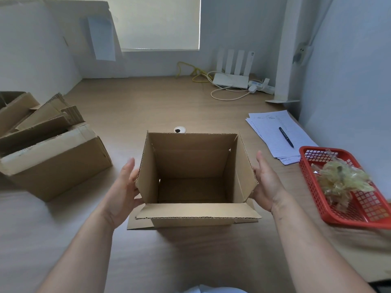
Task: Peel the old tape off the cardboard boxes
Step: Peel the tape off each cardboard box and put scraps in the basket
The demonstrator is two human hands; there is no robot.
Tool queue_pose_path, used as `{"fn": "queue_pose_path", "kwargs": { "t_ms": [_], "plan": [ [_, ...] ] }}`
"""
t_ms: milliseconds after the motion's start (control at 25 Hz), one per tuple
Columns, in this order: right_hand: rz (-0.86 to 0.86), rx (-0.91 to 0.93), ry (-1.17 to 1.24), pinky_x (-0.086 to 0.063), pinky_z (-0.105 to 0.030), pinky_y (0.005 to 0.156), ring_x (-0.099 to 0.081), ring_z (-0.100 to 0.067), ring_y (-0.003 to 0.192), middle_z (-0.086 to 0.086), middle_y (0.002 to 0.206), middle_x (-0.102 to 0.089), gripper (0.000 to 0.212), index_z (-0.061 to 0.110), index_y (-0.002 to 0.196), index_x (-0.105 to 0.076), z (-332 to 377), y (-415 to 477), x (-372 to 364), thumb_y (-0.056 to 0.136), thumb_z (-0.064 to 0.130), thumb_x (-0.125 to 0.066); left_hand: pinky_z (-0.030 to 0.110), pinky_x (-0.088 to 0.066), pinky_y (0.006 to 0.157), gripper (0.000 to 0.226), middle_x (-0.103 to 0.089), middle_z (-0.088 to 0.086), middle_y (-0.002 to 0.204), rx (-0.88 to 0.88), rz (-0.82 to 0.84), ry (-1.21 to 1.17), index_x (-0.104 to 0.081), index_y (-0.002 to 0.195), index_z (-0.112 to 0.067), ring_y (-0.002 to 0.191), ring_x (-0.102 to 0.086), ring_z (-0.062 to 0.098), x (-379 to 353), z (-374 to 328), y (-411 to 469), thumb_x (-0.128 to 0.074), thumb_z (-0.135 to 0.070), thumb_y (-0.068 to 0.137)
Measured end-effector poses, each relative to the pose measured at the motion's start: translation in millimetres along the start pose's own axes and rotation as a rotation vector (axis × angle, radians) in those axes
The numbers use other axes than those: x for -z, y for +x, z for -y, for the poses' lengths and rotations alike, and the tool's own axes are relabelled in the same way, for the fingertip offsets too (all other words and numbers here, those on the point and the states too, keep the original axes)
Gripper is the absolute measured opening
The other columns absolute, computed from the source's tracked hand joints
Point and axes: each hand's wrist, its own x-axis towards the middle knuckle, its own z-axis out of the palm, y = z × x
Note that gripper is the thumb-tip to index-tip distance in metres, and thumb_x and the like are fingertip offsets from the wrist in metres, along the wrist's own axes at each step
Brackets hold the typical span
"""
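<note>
1. The open cardboard box (190, 163) stands upright on the wooden desk (148, 102), straight in front of the person, flaps spread. Its inner walls and floor show no tape from here.
2. The left hand (123, 187) lies against the outer left wall and the right hand (267, 182) against the outer right wall. The fingers are fairly straight and the thumbs raised, so the box is clasped between two pressing palms and not clenched. The fingertips are hidden behind the flaps.
3. The step in hand seems to be checking this box. To do it well, lift and tilt it so the bottom seam and outer sides show, since any leftover strip would sit there.
4. If tape turns up, steady the box with one hand, lift a corner with a fingernail, and pull low along the seam so the cardboard does not tear.
5. A red basket (349, 224) holding a crumpled tape wad (342, 180) sits near the right hand, and more boxes (55, 161) stand well to the left.
</note>
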Motion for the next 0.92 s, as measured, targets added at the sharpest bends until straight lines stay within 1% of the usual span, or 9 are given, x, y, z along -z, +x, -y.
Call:
{"fn": "queue_pose_path", "kwargs": {
  "t_ms": [120, 240, 400, 440, 520, 560, 640, 800, 920],
  "plan": [
    [-0.022, -0.121, -0.108, -0.047, -0.037, 0.071, -0.059, -0.026, 0.098, -0.006, 0.108, -0.067, 0.064, 0.028, 0.097, -0.073, -10.3, 7.9, 2.7, 0.086, 0.075, -0.030, 0.034, -0.046, 0.088, 0.085, -0.073, 0.005, 0.104, 0.156, -0.008, -0.006, -0.070, 0.108, -0.023, 0.102, -0.064, 0.018, -1.4, 8.6, 11.0, -0.017, -0.083, 0.079],
    [0.034, -0.085, -0.094, -0.047, -0.035, 0.082, -0.061, -0.026, 0.097, -0.004, 0.104, -0.069, 0.055, 0.024, 0.116, -0.064, -12.7, 14.5, 0.6, 0.088, 0.066, -0.041, 0.044, -0.031, 0.112, 0.091, -0.069, 0.008, 0.115, 0.192, 0.052, -0.023, -0.063, 0.120, -0.023, 0.119, -0.056, 0.026, -7.9, 12.8, 19.3, -0.013, -0.085, 0.077],
    [0.005, 0.123, -0.052, -0.051, -0.018, 0.051, -0.067, -0.005, 0.061, 0.010, 0.069, -0.071, 0.023, 0.018, 0.106, -0.062, 3.0, 20.7, 1.5, 0.097, 0.034, -0.048, 0.038, -0.041, 0.097, 0.091, -0.070, 0.003, 0.116, 0.075, 0.026, -0.037, -0.061, 0.121, -0.022, 0.118, -0.056, 0.019, -8.7, -6.6, 24.9, -0.006, -0.082, 0.081],
    [-0.022, 0.173, -0.062, -0.050, -0.016, 0.049, -0.064, -0.002, 0.057, 0.012, 0.064, -0.068, 0.025, 0.016, 0.100, -0.063, 7.7, 22.5, 2.9, 0.099, 0.033, -0.045, 0.038, -0.040, 0.096, 0.091, -0.068, 0.002, 0.120, 0.034, 0.023, -0.077, -0.057, 0.127, -0.022, 0.119, -0.055, 0.017, -6.8, -11.5, 25.9, -0.005, -0.082, 0.081],
    [0.013, 0.159, 0.036, -0.048, -0.021, 0.053, -0.060, -0.005, 0.055, 0.010, 0.060, -0.063, 0.039, 0.025, 0.078, -0.065, 17.9, 21.2, 0.8, 0.096, 0.051, -0.042, 0.044, -0.036, 0.105, 0.092, -0.061, 0.006, 0.130, -0.048, 0.031, -0.196, -0.051, 0.134, -0.021, 0.125, -0.052, 0.023, -2.6, -18.1, 25.8, -0.009, -0.083, 0.080],
    [0.059, 0.132, 0.113, -0.045, -0.023, 0.057, -0.057, -0.009, 0.058, 0.005, 0.062, -0.061, 0.049, 0.025, 0.072, -0.064, 21.4, 19.3, -0.4, 0.091, 0.063, -0.041, 0.047, -0.035, 0.108, 0.094, -0.059, 0.010, 0.133, -0.080, 0.037, -0.248, -0.051, 0.135, -0.019, 0.127, -0.050, 0.027, -1.7, -19.7, 25.0, -0.013, -0.084, 0.077],
    [0.132, 0.140, 0.241, -0.043, -0.029, 0.073, -0.059, -0.017, 0.076, -0.006, 0.080, -0.063, 0.062, 0.020, 0.084, -0.068, 21.6, 19.5, 0.1, 0.082, 0.075, -0.038, 0.048, -0.037, 0.106, 0.096, -0.056, 0.013, 0.135, -0.105, 0.048, -0.286, -0.051, 0.135, -0.018, 0.129, -0.049, 0.029, -3.0, -19.8, 24.8, -0.019, -0.085, 0.073],
    [0.053, 0.161, 0.226, -0.048, -0.037, 0.093, -0.060, -0.024, 0.112, -0.010, 0.121, -0.064, 0.070, 0.013, 0.133, -0.051, 2.3, 24.4, 0.2, 0.093, 0.064, -0.024, 0.043, -0.043, 0.090, 0.091, -0.057, -0.003, 0.132, -0.014, -0.006, -0.093, -0.042, 0.139, -0.027, 0.124, -0.050, 0.017, -14.0, -7.8, 30.3, -0.018, -0.084, 0.073],
    [-0.013, 0.163, 0.124, -0.044, -0.036, 0.096, -0.052, -0.022, 0.122, -0.009, 0.133, -0.056, 0.066, 0.015, 0.139, -0.045, -9.7, 29.2, -1.0, 0.095, 0.060, -0.026, 0.036, -0.043, 0.082, 0.071, -0.058, -0.023, 0.119, 0.004, 0.018, 0.043, -0.048, 0.123, -0.044, 0.112, -0.052, -0.001, -18.1, 0.6, 34.9, -0.019, -0.085, 0.072]
  ]
}}
